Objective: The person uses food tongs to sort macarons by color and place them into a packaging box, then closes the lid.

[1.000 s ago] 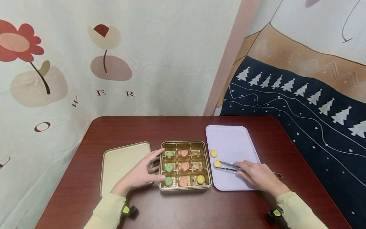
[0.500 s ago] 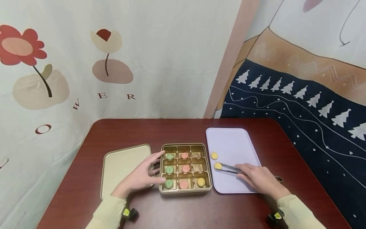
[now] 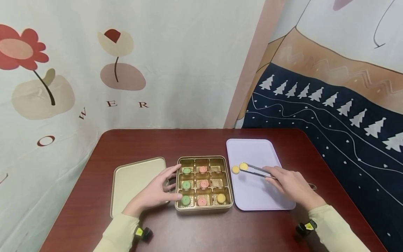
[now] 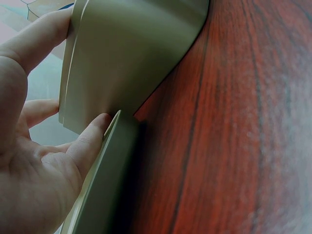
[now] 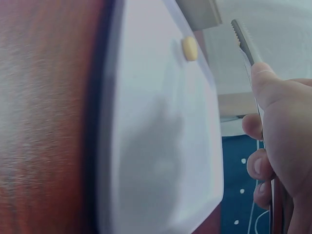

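Observation:
My right hand (image 3: 288, 183) grips metal tongs (image 3: 258, 169) that pinch a yellow macaron (image 3: 243, 166) above the lilac tray (image 3: 264, 196). A second yellow macaron (image 3: 235, 170) lies at the tray's left edge. In the right wrist view the tongs' serrated tip (image 5: 243, 41) shows, but the pinched macaron is hidden. With fingers spread, my left hand (image 3: 155, 189) touches the left side of the gold tin (image 3: 201, 209). Its compartments hold a left column of green macarons (image 3: 186, 184), a middle column of pink macarons (image 3: 204, 183), and one yellow macaron (image 3: 221, 198) at the front right.
A pale gold lid (image 3: 133, 182) lies left of the tin, partly beneath my left hand. Everything stands on a dark red wooden table (image 3: 201, 231). Printed cloths hang behind (image 3: 189, 70) and at the right (image 3: 315, 105).
My right hand has raised the tongs with the yellow macaron off the tray, moving slightly away from me and to the right. My left hand stays at the tin.

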A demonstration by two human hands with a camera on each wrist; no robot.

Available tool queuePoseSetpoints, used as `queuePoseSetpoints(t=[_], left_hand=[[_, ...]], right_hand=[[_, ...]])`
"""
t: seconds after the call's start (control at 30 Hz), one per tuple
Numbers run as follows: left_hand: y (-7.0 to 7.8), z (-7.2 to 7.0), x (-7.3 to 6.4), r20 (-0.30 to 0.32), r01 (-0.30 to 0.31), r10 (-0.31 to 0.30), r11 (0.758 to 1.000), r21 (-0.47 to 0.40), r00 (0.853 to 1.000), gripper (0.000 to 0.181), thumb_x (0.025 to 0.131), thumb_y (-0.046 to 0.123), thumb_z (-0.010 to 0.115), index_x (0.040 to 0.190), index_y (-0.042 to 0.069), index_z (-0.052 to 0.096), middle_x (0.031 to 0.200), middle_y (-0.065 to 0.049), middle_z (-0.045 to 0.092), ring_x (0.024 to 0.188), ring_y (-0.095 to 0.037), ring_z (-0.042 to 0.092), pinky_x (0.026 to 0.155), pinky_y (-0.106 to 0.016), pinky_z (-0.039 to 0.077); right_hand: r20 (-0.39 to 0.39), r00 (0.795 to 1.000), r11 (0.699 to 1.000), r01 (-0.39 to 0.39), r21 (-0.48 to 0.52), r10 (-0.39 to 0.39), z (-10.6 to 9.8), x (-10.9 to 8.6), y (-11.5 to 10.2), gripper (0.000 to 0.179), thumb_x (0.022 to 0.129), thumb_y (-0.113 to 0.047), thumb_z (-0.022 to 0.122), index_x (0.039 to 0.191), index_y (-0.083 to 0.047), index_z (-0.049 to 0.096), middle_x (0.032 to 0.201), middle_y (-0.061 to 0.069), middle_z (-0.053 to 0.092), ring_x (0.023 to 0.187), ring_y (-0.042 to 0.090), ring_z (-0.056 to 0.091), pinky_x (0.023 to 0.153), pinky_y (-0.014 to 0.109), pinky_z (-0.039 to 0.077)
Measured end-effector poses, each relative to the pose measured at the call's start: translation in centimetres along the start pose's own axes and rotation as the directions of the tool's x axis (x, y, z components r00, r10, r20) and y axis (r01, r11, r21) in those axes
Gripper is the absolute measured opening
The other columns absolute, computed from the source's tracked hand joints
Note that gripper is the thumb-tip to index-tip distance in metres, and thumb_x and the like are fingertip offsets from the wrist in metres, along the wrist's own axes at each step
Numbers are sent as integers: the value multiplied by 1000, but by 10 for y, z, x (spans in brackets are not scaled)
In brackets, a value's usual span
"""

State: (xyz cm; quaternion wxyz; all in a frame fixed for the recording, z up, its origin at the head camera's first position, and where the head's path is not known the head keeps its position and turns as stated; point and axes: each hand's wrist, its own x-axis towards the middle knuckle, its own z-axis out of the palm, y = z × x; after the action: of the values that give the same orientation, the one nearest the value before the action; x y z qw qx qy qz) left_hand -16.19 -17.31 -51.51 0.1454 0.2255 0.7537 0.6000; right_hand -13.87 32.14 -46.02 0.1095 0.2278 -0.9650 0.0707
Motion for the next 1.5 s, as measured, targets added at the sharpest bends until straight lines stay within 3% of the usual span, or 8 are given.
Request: queuePoseSetpoints(t=[0.2,0.47,0.6,0.93,1.5], left_hand=[[2,-1,1,-4,5,-5,1000,-6,1000,109,78,13,94,166,14,30,169,-19,23,149,-47,34,114,-35,51],[4,-2,2,-8,0,0,1000,-1,1000,109,78,14,94,166,13,31,169,-19,23,149,-47,35,113,-35,51],[4,-2,3,-7,-4,4,1000,-8,1000,108,78,12,94,166,12,31,168,-19,24,150,-47,34,113,-35,51],[4,-1,3,-4,5,-5,1000,-2,1000,109,78,16,94,166,13,30,169,-18,22,150,-46,33,114,-35,51],[3,0,-1,-5,-12,12,1000,-5,1000,107,78,14,94,165,11,31,167,-20,24,149,-48,34,113,-35,52]], right_hand=[[-39,999,1000,26,4,-26,-7,8,1,45,93,-30,81,135,-21,69,103,0,75,66,6,49,52,20,44],[-37,997,998,64,22,-63,-7,16,-7,45,92,-29,82,135,-22,68,100,-3,74,66,3,49,52,18,44],[-57,990,991,130,20,-128,-2,21,-13,45,92,-30,82,133,-21,68,94,-7,70,63,2,46,49,16,40],[-95,956,961,278,6,-276,7,32,-37,43,91,-31,83,130,-18,71,95,-6,71,65,2,51,52,19,49],[-85,934,936,351,25,-348,13,39,-51,37,103,-42,68,131,-19,71,91,-11,66,64,-1,48,50,19,48]])
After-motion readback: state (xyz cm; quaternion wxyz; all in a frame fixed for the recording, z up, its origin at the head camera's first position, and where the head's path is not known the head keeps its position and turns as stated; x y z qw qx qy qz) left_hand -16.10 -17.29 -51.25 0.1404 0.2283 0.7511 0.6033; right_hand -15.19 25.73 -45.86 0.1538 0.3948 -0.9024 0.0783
